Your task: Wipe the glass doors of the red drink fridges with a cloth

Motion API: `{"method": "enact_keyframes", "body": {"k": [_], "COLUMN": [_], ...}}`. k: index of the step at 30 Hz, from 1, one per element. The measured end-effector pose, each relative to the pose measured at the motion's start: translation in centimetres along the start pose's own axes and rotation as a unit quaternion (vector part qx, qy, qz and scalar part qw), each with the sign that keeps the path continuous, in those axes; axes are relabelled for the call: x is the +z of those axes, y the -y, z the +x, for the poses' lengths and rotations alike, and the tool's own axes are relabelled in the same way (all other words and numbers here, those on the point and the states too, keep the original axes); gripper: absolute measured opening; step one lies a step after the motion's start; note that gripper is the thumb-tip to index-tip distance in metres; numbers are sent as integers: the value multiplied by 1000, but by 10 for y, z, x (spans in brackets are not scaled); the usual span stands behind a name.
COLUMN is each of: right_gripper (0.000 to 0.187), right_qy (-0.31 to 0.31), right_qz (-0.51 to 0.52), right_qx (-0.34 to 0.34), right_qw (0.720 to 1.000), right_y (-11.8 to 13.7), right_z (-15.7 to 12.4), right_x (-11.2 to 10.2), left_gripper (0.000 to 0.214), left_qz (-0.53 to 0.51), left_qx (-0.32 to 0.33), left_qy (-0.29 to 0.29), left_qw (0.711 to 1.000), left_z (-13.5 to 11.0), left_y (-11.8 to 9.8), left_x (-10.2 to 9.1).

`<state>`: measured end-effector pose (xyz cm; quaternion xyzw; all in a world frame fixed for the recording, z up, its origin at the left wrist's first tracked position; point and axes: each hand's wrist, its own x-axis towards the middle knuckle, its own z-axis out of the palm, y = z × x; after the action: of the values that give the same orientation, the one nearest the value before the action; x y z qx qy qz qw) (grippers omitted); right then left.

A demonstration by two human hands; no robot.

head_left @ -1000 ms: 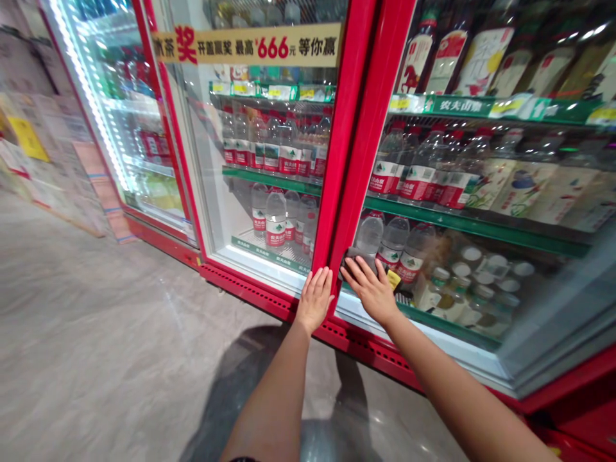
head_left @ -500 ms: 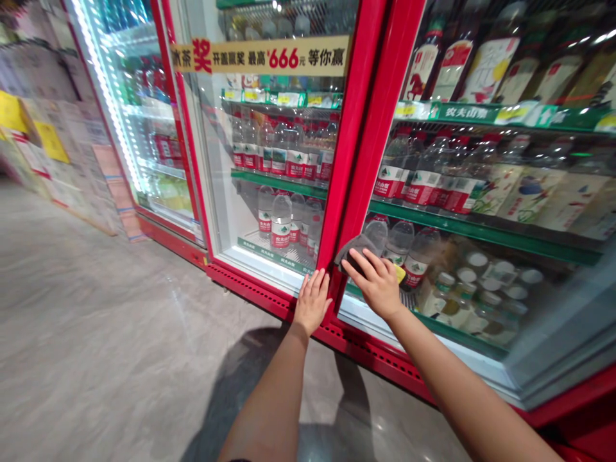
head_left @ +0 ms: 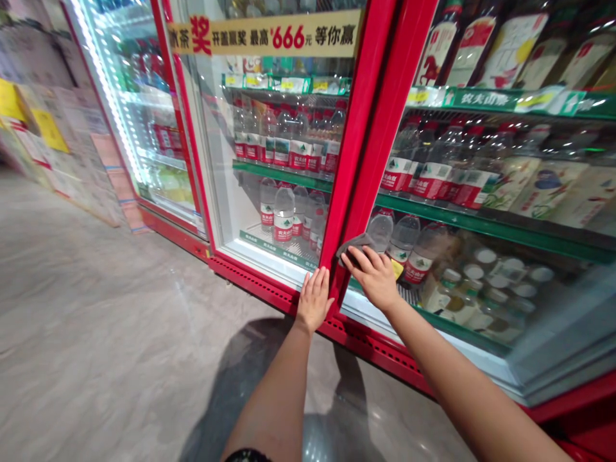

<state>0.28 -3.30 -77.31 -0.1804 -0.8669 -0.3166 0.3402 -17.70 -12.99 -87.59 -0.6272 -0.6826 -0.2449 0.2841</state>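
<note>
Grey floor (head_left: 120, 333) spreads beneath the left hand (head_left: 314, 299), which lies flat on the red frame (head_left: 359, 128), holding nothing. Beside it, the right hand (head_left: 374, 276) is bent over a dark cloth (head_left: 355, 244) at the right door's (head_left: 399, 83) lower left corner; whether it grips or only presses, I cannot tell. Behind glass stand bottles (head_left: 283, 221), with boxes (head_left: 113, 173) farther left.

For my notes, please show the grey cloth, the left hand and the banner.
Grey cloth (head_left: 355, 243), head view: its upper part.
Left hand (head_left: 314, 299), head view: its back.
Banner (head_left: 264, 34), head view: its middle.
</note>
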Motion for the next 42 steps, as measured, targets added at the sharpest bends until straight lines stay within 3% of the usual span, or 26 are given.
{"method": "enact_keyframes", "body": {"k": [8, 10, 14, 16, 21, 25, 27, 29, 32, 35, 38, 42], "right_gripper": [35, 37, 52, 55, 53, 46, 47, 50, 53, 49, 44, 48], "right_qy": [82, 75, 8, -7, 52, 89, 91, 76, 44, 55, 86, 110], "right_qz": [29, 22, 8, 11, 30, 40, 38, 22, 6, 32, 57, 49], "right_qx": [-126, -109, 18, 37, -56, -128, -113, -52, 19, -35, -119, -92], "right_qw": [988, 991, 1000, 999, 997, 987, 989, 995, 999, 997, 988, 988], "right_y": [50, 47, 33, 36, 53, 35, 22, 17, 26, 41, 38, 15], "right_z": [-60, -57, -36, -34, -78, -115, -117, -108, -91, -95, -123, -145], "right_x": [28, 24, 16, 20, 41, 37, 30, 24, 28, 41, 45, 28], "left_gripper": [88, 88, 82, 76, 65, 69, 70, 70, 71, 73, 76, 76], "left_qz": [17, 15, 0, -9, -9, -10, -12, -14, -10, -6, -4, 1], "left_qx": [-11, -7, 12, 20, 27, 39, 49, 60, 68, 79, 102, 134], "left_qy": [29, 38, 39, 31, 12, 25, 31, 31, 27, 21, 11, -1], "left_qw": [999, 999, 999, 999, 1000, 999, 998, 998, 997, 997, 995, 991], "left_z": [-15, -19, -27, -29, -33, -34, -34, -32, -29, -26, -20, -8], "left_y": [1, 0, 1, 3, 6, 9, 11, 13, 14, 12, 10, 9], "left_x": [8, 9, 11, 13, 21, 21, 19, 17, 16, 14, 11, 4]}}
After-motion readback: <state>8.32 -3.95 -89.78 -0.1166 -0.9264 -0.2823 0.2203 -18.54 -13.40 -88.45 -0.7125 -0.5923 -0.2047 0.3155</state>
